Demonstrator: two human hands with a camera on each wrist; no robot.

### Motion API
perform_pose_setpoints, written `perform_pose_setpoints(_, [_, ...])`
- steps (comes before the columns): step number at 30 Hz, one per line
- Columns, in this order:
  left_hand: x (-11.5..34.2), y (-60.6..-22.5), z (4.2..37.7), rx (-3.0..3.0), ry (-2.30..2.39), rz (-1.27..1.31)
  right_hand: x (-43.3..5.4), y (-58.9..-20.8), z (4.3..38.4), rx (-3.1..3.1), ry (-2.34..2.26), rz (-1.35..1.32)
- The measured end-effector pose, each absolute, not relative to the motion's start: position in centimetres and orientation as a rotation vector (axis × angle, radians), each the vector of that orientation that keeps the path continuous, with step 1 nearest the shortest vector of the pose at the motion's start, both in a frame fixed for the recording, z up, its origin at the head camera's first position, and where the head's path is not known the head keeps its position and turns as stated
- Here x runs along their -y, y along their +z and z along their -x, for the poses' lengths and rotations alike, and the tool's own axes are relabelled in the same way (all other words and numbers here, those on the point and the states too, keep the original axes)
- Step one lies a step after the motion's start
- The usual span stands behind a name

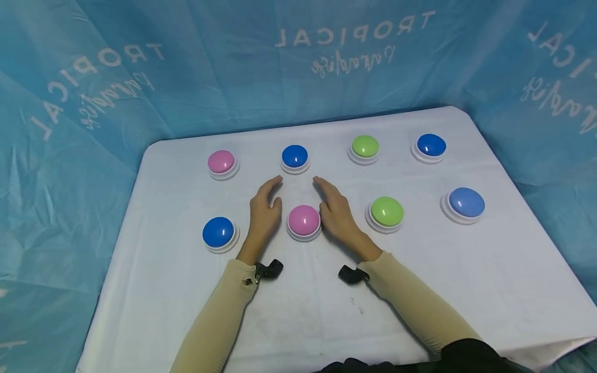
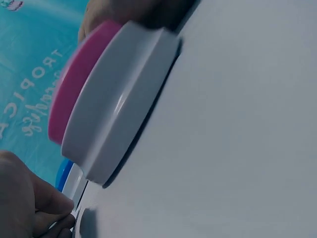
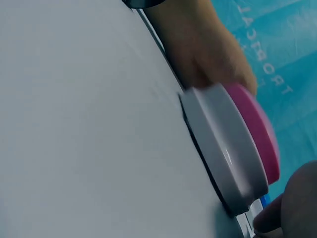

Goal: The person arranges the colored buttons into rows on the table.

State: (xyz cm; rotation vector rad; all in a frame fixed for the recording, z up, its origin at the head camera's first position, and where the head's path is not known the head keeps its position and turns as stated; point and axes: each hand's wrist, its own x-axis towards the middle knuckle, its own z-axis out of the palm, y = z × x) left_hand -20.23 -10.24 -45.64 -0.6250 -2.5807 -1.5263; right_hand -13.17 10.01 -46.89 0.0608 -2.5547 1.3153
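Note:
A pink push button [image 1: 303,220] with a white base sits on the table between the two hands. On its left side the left hand [image 1: 264,215] rests, fingers relaxed and holding nothing. To its right lies the right hand [image 1: 339,217], also loose and without any object; its thumb is close to the base, and I cannot tell whether they touch. Just beyond the fingertips stands a blue button [image 1: 295,156]. Both wrist views show the pink button's side up close, with the left hand [image 2: 29,203] and the right hand [image 3: 297,203] at the lower corners.
More buttons stand on the white-covered table [image 1: 298,311]: a far pink one [image 1: 221,161], a blue one [image 1: 218,232] at left, green ones [image 1: 365,147] [image 1: 387,211] right of centre, and blue ones [image 1: 431,145] [image 1: 466,202] farther right. A blue printed curtain [image 1: 224,77] surrounds the table.

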Motion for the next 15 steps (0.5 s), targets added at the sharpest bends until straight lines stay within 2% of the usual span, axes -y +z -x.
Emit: perform_pose_setpoints(15, [14.4,-45.8,11.6,2.604,-1.425,0.761,-10.2,-47.2,2.2,2.586,1.294,-0.072])
